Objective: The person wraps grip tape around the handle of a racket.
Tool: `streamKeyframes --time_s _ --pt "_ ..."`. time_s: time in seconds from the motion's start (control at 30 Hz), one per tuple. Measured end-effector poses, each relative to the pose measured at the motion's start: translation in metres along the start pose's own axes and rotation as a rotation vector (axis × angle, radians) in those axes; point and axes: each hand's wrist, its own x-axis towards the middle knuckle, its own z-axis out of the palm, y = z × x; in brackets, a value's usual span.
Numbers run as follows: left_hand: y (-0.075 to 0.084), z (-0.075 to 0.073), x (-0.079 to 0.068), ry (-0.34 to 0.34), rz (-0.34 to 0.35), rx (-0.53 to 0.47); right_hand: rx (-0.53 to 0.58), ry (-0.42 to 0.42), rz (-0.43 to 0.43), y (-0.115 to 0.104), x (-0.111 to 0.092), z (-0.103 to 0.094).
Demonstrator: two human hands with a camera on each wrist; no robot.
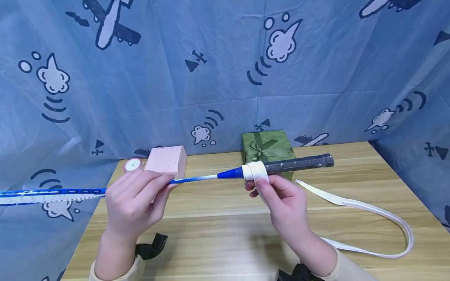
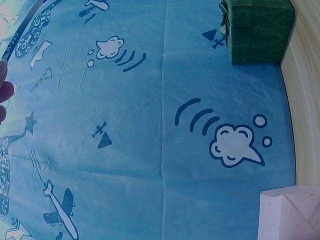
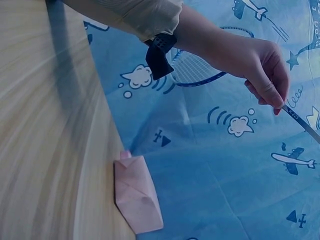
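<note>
A blue-and-white badminton racket [image 1: 230,173] is held sideways above the table, its head off to the left and its black handle [image 1: 299,164] to the right. My left hand [image 1: 135,197] pinches the thin shaft near the racket head; the right wrist view shows the same left hand [image 3: 262,70] on the shaft. White grip tape [image 1: 254,171] is wound round the top of the handle, beside the blue cone. With thumb and fingers my right hand [image 1: 284,199] pinches that tape. A long white strip [image 1: 386,210] of tape trails in a loop over the table's right side.
On the wooden table [image 1: 211,234], a pink box [image 1: 166,158] stands at the back left with a small round roll [image 1: 133,164] beside it. A green gift box [image 1: 268,144] with a bow sits behind the handle. A blue patterned curtain [image 1: 218,78] hangs behind.
</note>
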Motion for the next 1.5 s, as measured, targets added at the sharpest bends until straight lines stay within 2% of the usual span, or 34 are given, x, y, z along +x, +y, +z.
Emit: streamKeyframes --time_s 0.13,0.53,1.2,1.5 --pt "-0.0002 0.0007 0.0003 0.006 0.005 -0.006 0.01 0.002 0.007 -0.0003 -0.0002 0.0001" --pt "-0.0036 -0.0029 -0.0053 -0.048 0.003 -0.025 -0.018 0.006 -0.001 0.0 -0.0012 0.001" --pt "-0.0014 0.0025 -0.0036 0.036 -0.025 0.038 -0.007 0.002 0.001 0.0003 -0.0002 0.0002" --pt "-0.0019 0.0025 -0.0027 0.029 -0.031 0.052 -0.024 0.004 0.009 -0.0008 0.0 0.0007"
